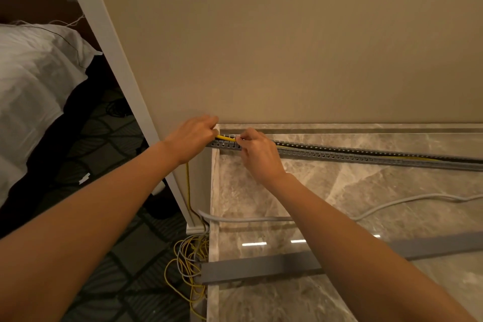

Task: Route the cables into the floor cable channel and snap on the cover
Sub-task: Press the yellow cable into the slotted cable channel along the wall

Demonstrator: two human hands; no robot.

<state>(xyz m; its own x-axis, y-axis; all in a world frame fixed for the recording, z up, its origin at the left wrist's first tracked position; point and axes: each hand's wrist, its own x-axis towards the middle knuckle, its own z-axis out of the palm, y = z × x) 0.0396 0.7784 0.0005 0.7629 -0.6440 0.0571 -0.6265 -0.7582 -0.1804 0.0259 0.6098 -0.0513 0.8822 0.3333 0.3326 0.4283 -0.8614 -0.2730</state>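
Hands both meet at the left end of the slotted grey cable channel (339, 155) by the wall: left hand (192, 138) curled around the yellow cable (226, 138), right hand (257, 155) pinching it into the slots (grey cover (251, 268) lies on the marble floor (352, 191) nearby).

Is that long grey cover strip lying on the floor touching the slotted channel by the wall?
Apart. The head view shows the cover strip lying near the person, with bare marble floor and a grey cable between it and the slotted channel.
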